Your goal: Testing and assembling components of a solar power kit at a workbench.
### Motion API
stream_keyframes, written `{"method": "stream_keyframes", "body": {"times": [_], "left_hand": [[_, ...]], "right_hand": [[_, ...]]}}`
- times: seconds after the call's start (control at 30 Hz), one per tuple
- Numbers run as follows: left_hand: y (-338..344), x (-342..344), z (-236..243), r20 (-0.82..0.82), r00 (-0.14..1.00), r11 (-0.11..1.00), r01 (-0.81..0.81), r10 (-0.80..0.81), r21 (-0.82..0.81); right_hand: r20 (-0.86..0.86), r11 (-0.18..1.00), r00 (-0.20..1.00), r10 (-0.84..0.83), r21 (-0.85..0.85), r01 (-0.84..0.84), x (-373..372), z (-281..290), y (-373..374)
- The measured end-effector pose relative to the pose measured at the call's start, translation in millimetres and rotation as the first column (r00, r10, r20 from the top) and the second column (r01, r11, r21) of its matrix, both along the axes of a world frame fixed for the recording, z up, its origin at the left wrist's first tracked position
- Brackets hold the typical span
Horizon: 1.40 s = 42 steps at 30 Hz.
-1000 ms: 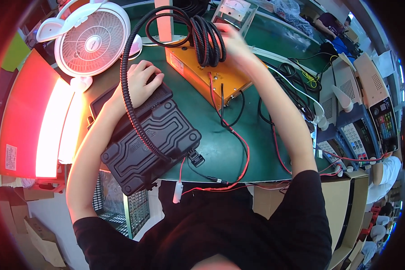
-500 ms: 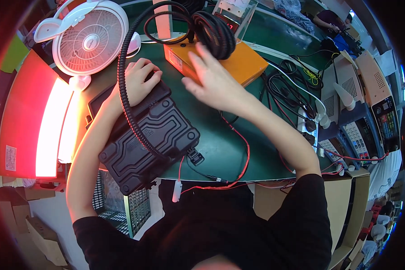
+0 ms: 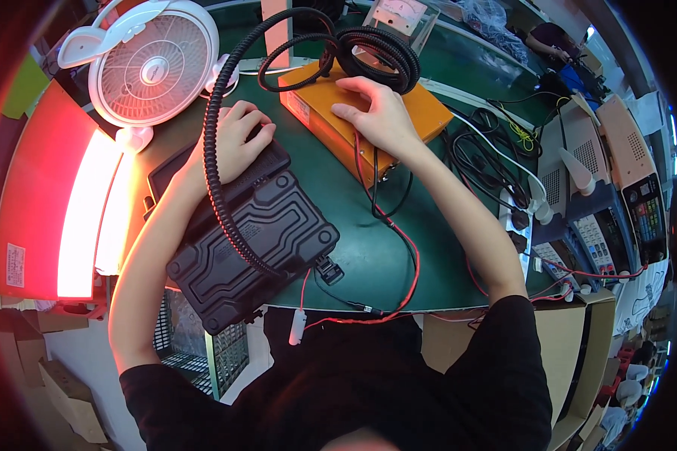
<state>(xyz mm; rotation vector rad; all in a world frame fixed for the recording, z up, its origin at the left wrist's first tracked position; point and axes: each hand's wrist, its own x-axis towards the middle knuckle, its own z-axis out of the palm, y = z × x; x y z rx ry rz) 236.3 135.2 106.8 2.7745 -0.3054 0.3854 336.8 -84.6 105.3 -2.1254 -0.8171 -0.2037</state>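
A black ribbed plastic case [image 3: 252,240] lies tilted at the table's near left edge. My left hand [image 3: 237,143] rests on its far part, fingers bent over the far edge and gripping it. A black corrugated hose [image 3: 212,143] arches from the case over my left wrist to a loose coil [image 3: 380,60]. That coil sits on the far part of an orange metal box [image 3: 421,113]. On the box's top lies my right hand [image 3: 380,116], thumb and fingers apart, just on the near side of the coil. Red and black wires [image 3: 372,195] hang below this hand at the box's near side.
A white fan [image 3: 154,69] and a glowing red-white panel [image 3: 83,210] stand at the left. Test instruments [image 3: 590,203], a power strip [image 3: 515,218] and tangled black cables [image 3: 474,143] fill the right. A white connector [image 3: 298,327] hangs off the near edge.
My right hand has come away from the hose coil and down onto the orange box. The coil has shifted right and lies looser. My left hand keeps its place on the case.
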Motion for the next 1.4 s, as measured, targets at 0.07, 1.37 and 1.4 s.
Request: {"method": "stream_keyframes", "body": {"times": [0.07, 1.37, 1.4], "left_hand": [[3, 0, -3, -0.009, 1.000, 1.000, -0.008, 0.008, -0.013], [4, 3, -6, 0.050, 0.999, 0.998, -0.017, 0.020, -0.058], [4, 3, -7, 0.049, 0.999, 0.998, -0.019, 0.022, -0.059]], "right_hand": [[0.027, 0.998, 0.999, -0.031, -0.053, 0.033, -2, 6, 2], [-0.124, 0.957, 0.950, 0.286, 0.078, -0.278, -2, 6, -15], [-0.126, 0.957, 0.949, 0.287, 0.078, -0.279, -1, 3, -14]]}}
